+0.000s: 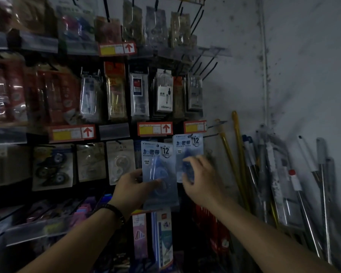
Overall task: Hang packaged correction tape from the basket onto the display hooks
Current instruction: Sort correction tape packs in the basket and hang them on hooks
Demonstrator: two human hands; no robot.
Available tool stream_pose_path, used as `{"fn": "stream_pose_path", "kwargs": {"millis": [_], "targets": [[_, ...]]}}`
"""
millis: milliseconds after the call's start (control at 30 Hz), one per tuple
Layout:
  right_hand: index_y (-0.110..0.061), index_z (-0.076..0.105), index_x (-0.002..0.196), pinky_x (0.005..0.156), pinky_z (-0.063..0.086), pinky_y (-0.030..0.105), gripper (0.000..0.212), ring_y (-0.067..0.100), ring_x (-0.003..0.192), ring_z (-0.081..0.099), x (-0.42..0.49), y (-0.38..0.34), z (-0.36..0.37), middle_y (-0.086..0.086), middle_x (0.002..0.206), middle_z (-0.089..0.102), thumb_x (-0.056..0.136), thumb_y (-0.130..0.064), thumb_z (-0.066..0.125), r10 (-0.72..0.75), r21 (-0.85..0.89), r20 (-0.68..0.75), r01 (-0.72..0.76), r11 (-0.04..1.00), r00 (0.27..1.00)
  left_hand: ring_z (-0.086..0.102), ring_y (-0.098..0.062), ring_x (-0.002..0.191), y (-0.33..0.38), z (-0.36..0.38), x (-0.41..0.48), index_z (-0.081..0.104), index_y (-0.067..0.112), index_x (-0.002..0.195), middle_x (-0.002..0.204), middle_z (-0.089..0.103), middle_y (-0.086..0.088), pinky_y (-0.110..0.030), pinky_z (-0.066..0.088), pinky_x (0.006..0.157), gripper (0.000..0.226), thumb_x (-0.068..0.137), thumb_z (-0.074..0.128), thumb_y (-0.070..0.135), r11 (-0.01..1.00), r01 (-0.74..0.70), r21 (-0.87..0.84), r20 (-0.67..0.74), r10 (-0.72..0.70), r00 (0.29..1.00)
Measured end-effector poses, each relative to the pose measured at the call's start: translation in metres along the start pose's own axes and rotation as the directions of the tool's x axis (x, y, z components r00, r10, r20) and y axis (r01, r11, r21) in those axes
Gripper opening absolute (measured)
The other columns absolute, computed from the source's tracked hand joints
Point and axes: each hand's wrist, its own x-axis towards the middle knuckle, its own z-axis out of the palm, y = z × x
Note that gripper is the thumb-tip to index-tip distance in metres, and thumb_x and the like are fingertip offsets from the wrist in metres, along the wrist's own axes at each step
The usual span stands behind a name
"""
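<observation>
2 blue tape packs up at display, under price labels (155, 128). Right-side pack (187, 145) pinched around blister by right hand (200, 175), top hole level with bare hook (213, 134); seems threaded on, but blur hides it. Second pack (157, 158) gripped near lower edge by left hand (130, 186), held upright just beside, likely queued next. Basket out of view. Poles (238, 154) lean on wall (303, 75) at right.

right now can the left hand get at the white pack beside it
Probably within reach: the white pack hangs just beside the left hand, nothing between, but that hand already grips a blue correction tape pack.
</observation>
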Motion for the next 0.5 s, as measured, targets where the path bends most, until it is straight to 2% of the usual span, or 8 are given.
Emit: {"fn": "stream_pose_path", "kwargs": {"millis": [67, 133, 233, 333, 433, 500], "targets": [[-0.032, 0.044, 0.144, 0.080, 0.060, 0.033, 0.057, 0.009, 0.114, 0.055, -0.020, -0.010, -0.009, -0.011, 0.136, 0.045, 0.094, -0.057, 0.056, -0.154, 0.063, 0.060, 0.150, 0.987, 0.986, 0.078, -0.022, 0.092, 0.002, 0.005, -0.002, 0.072, 0.025, 0.105, 0.105, 0.079, -0.005, -0.042, 0.065, 0.082, 0.018, 0.091, 0.080, 0.016, 1.000, -0.004, 0.008, 0.000, 0.004, 1.000], [-0.034, 0.033, 0.156, 0.080, 0.060, 0.032, 0.079, 0.007, 0.120, 0.053, -0.035, -0.012, -0.011, -0.014, 0.142, 0.041, 0.089, -0.065, 0.061, -0.212, 0.041, 0.108, 0.208, 0.977, 0.971, 0.080, -0.022, 0.091, 0.002, 0.013, -0.003, 0.075, 0.023, 0.106, 0.104, 0.080, -0.006, -0.045, 0.066, 0.084, 0.020, 0.089, 0.083, 0.017, 1.000, -0.008, 0.015, -0.001, 0.008, 1.000], [-0.035, 0.022, 0.163, 0.089, 0.059, 0.038, 0.092, 0.011, 0.129, 0.052, -0.046, -0.011, -0.009, -0.014, 0.145, 0.039, 0.085, -0.062, 0.063, -0.146, 0.054, 0.090, 0.142, 0.988, 0.985, 0.080, -0.014, 0.083, 0.001, 0.028, -0.008, 0.076, 0.026, 0.102, 0.097, 0.082, -0.003, -0.039, 0.068, 0.077, 0.016, 0.091, 0.082, 0.017, 0.997, -0.041, 0.067, 0.022, 0.040, 0.999], [-0.029, 0.026, 0.162, 0.091, 0.059, 0.042, 0.087, 0.016, 0.128, 0.054, -0.050, -0.007, -0.009, -0.012, 0.144, 0.042, 0.088, -0.059, 0.058, -0.105, 0.080, 0.079, 0.098, 0.992, 0.991, 0.080, -0.022, 0.088, 0.001, 0.039, -0.011, 0.075, 0.022, 0.108, 0.101, 0.081, -0.004, -0.045, 0.067, 0.082, 0.010, 0.101, 0.071, 0.016, 0.991, -0.051, 0.120, 0.058, 0.044, 0.997], [-0.031, 0.027, 0.162, 0.090, 0.060, 0.041, 0.084, 0.017, 0.126, 0.055, -0.050, 0.002, -0.010, -0.011, 0.144, 0.039, 0.089, -0.057, 0.061, -0.052, 0.083, 0.064, 0.047, 0.995, 0.997, 0.078, -0.026, 0.084, 0.002, 0.041, -0.010, 0.073, 0.021, 0.117, 0.101, 0.080, -0.005, -0.038, 0.066, 0.069, 0.020, 0.101, 0.066, 0.011, 0.964, -0.094, 0.248, 0.085, 0.075, 0.994], [-0.035, 0.023, 0.162, 0.090, 0.059, 0.038, 0.086, 0.016, 0.125, 0.055, -0.045, 0.008, -0.012, -0.011, 0.145, 0.037, 0.090, -0.050, 0.068, 0.026, 0.060, 0.055, -0.029, 0.998, 0.998, 0.076, -0.020, 0.090, 0.001, 0.038, -0.007, 0.066, 0.022, 0.130, 0.108, 0.078, 0.001, -0.032, 0.063, 0.071, 0.035, 0.096, 0.072, 0.018, 0.903, -0.144, 0.405, 0.098, 0.114, 0.989]]}}
